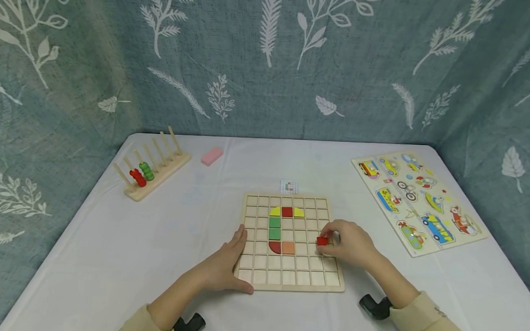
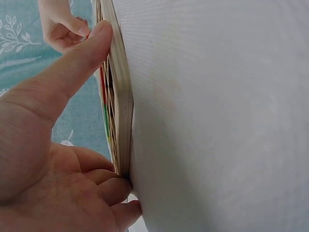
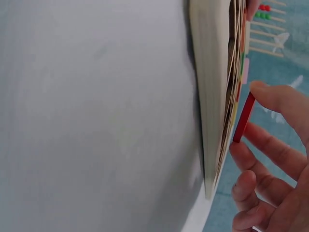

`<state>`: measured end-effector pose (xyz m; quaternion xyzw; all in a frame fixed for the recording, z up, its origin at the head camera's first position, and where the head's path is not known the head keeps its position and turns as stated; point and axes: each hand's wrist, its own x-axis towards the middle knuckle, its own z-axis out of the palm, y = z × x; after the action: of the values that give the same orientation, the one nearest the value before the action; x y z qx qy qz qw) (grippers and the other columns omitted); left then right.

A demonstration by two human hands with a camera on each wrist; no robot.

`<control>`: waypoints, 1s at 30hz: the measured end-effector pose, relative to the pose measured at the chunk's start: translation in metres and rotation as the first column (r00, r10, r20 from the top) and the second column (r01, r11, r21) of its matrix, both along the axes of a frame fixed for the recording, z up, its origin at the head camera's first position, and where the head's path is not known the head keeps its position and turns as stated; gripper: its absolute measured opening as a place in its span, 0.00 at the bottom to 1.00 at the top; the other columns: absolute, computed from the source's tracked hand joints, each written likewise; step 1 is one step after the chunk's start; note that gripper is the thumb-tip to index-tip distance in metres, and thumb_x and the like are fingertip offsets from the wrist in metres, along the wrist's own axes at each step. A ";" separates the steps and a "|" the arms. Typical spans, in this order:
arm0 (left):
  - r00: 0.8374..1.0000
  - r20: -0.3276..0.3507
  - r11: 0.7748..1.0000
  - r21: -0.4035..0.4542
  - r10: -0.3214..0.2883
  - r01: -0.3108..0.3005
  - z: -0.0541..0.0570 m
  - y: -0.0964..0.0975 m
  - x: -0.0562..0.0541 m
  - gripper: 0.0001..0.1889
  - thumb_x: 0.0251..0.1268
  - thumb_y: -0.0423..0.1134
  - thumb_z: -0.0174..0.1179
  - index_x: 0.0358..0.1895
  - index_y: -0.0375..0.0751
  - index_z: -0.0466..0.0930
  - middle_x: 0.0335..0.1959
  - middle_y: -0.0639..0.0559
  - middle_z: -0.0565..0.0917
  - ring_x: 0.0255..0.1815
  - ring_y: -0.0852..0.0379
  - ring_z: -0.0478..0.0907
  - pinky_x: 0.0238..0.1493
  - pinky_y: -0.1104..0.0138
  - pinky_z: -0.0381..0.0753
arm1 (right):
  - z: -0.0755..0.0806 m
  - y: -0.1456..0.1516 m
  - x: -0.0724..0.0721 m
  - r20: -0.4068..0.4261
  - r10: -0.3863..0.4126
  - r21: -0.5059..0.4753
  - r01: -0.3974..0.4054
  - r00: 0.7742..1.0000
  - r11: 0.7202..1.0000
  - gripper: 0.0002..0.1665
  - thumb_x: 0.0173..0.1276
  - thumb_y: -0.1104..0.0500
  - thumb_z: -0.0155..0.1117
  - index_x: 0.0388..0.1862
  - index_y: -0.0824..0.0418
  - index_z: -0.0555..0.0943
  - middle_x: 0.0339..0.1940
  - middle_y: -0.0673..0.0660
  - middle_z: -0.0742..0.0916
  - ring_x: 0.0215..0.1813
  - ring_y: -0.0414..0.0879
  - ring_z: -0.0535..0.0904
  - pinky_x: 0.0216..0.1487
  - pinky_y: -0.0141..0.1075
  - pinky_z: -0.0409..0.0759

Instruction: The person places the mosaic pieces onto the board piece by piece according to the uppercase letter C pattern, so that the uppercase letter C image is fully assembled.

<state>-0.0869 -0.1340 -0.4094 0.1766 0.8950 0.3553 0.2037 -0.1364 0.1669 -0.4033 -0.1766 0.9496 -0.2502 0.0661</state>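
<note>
A wooden grid board [image 1: 261, 277] lies flat on the table in front of me. Several coloured tiles sit in its cells: a red square [image 1: 287, 212], yellow quarter-rounds [image 1: 298, 213], green squares [image 1: 274, 223], a dark red quarter-round [image 1: 275, 247] and an orange square [image 1: 288, 247]. My left hand [image 1: 223, 265] rests against the board's near left corner, thumb on the front edge, fingers along the left side. Between thumb and fingertips, my right hand [image 1: 352, 244] pinches a red square tile [image 1: 322, 241] over the board's right side. The right wrist view shows this tile [image 3: 244, 118] edge-on, tilted, apart from the board.
A small pattern card [image 1: 289, 187] lies just behind the board. At the back left are a wooden peg stand [image 1: 161, 179] with red and green beads and a pink block [image 1: 211, 156]. A vehicle picture puzzle [image 1: 403, 211] lies to the right. Patterned cloth [image 1: 267, 102] hangs behind the table.
</note>
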 end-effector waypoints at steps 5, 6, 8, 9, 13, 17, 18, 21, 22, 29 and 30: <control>1.000 -0.010 1.000 -0.024 -0.001 0.001 -0.002 0.000 -0.001 0.66 0.31 0.52 0.75 0.69 0.25 0.39 0.72 0.36 0.36 0.71 0.42 0.38 0.67 0.48 0.45 | 0.000 -0.006 0.000 -0.005 0.018 -0.006 -0.018 1.000 1.000 0.13 0.46 0.51 0.74 0.27 0.54 0.81 0.23 0.44 0.77 0.24 0.39 0.67 0.24 0.32 0.66; 1.000 -0.012 1.000 -0.023 -0.003 0.002 -0.001 0.000 -0.001 0.66 0.31 0.52 0.75 0.69 0.25 0.39 0.72 0.36 0.36 0.71 0.42 0.38 0.67 0.48 0.45 | 0.000 -0.007 0.000 -0.006 0.021 -0.004 -0.021 1.000 1.000 0.13 0.46 0.51 0.74 0.27 0.53 0.81 0.23 0.44 0.77 0.24 0.39 0.67 0.24 0.32 0.66; 1.000 -0.016 1.000 -0.016 -0.005 0.005 -0.001 0.000 -0.001 0.65 0.32 0.52 0.75 0.69 0.25 0.39 0.72 0.35 0.36 0.71 0.42 0.38 0.67 0.48 0.45 | -0.001 -0.010 0.000 -0.006 0.023 -0.002 -0.023 1.000 1.000 0.12 0.46 0.52 0.74 0.27 0.53 0.81 0.23 0.43 0.78 0.25 0.39 0.68 0.26 0.33 0.67; 1.000 -0.017 1.000 -0.012 -0.008 0.007 -0.001 0.000 -0.001 0.65 0.32 0.52 0.75 0.69 0.24 0.39 0.72 0.35 0.36 0.71 0.41 0.38 0.67 0.48 0.45 | 0.000 -0.011 0.000 -0.006 0.025 -0.001 -0.025 1.000 1.000 0.12 0.46 0.52 0.74 0.27 0.53 0.81 0.23 0.43 0.78 0.25 0.39 0.68 0.26 0.33 0.67; 1.000 -0.017 1.000 -0.002 -0.010 0.010 0.001 0.000 -0.001 0.65 0.32 0.52 0.75 0.69 0.24 0.39 0.71 0.35 0.37 0.71 0.41 0.38 0.66 0.47 0.45 | -0.001 -0.017 0.001 -0.004 0.033 0.007 -0.033 0.999 0.999 0.12 0.47 0.51 0.74 0.28 0.53 0.81 0.23 0.43 0.78 0.27 0.39 0.69 0.27 0.33 0.68; 1.000 -0.014 1.000 -0.003 -0.008 0.008 0.001 0.001 -0.001 0.65 0.32 0.52 0.75 0.69 0.24 0.39 0.72 0.35 0.36 0.71 0.41 0.38 0.67 0.47 0.45 | 0.000 -0.022 0.002 0.006 0.038 0.008 -0.038 0.999 0.999 0.13 0.47 0.50 0.74 0.27 0.52 0.81 0.24 0.43 0.77 0.27 0.39 0.70 0.27 0.33 0.68; 1.000 -0.013 1.000 -0.002 -0.006 0.006 0.001 0.001 -0.001 0.65 0.32 0.52 0.75 0.69 0.24 0.39 0.72 0.35 0.36 0.71 0.41 0.38 0.67 0.47 0.45 | 0.000 -0.023 0.002 0.009 0.037 0.008 -0.037 0.999 0.999 0.13 0.47 0.50 0.74 0.27 0.52 0.81 0.24 0.43 0.77 0.27 0.39 0.69 0.27 0.33 0.68; 1.000 -0.013 1.000 0.006 -0.006 0.006 0.001 0.001 -0.001 0.65 0.32 0.52 0.75 0.69 0.24 0.40 0.72 0.35 0.37 0.71 0.41 0.38 0.66 0.47 0.46 | 0.000 -0.026 0.004 0.011 0.039 0.007 -0.039 0.999 0.999 0.13 0.46 0.49 0.74 0.27 0.52 0.81 0.23 0.43 0.77 0.27 0.39 0.69 0.27 0.33 0.68; 1.000 -0.014 1.000 0.005 -0.006 0.006 0.001 0.001 -0.001 0.65 0.32 0.51 0.75 0.69 0.24 0.40 0.72 0.35 0.37 0.71 0.41 0.38 0.66 0.47 0.46 | 0.000 -0.027 0.004 0.010 0.042 0.005 -0.042 0.999 0.999 0.13 0.46 0.49 0.74 0.27 0.52 0.80 0.23 0.43 0.77 0.27 0.39 0.69 0.27 0.33 0.68; 1.000 -0.019 1.000 -0.007 -0.006 0.006 0.000 0.001 -0.001 0.65 0.32 0.52 0.75 0.69 0.25 0.39 0.72 0.36 0.37 0.72 0.43 0.38 0.67 0.48 0.46 | 0.000 -0.036 0.005 -0.009 0.062 -0.001 -0.062 0.998 0.998 0.13 0.46 0.50 0.75 0.26 0.52 0.80 0.23 0.43 0.77 0.27 0.38 0.70 0.26 0.32 0.69; 1.000 -0.018 1.000 -0.007 -0.006 0.006 -0.001 0.001 -0.001 0.65 0.32 0.52 0.75 0.69 0.25 0.39 0.72 0.36 0.37 0.72 0.43 0.38 0.67 0.48 0.45 | 0.000 -0.037 0.005 -0.008 0.060 0.001 -0.060 0.998 0.998 0.12 0.46 0.50 0.75 0.25 0.51 0.80 0.23 0.43 0.77 0.26 0.38 0.70 0.26 0.32 0.69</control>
<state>-0.0881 -0.1335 -0.4101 0.1816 0.8975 0.3501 0.1972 -0.1314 0.1298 -0.4033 -0.2060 0.9443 -0.2469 0.0699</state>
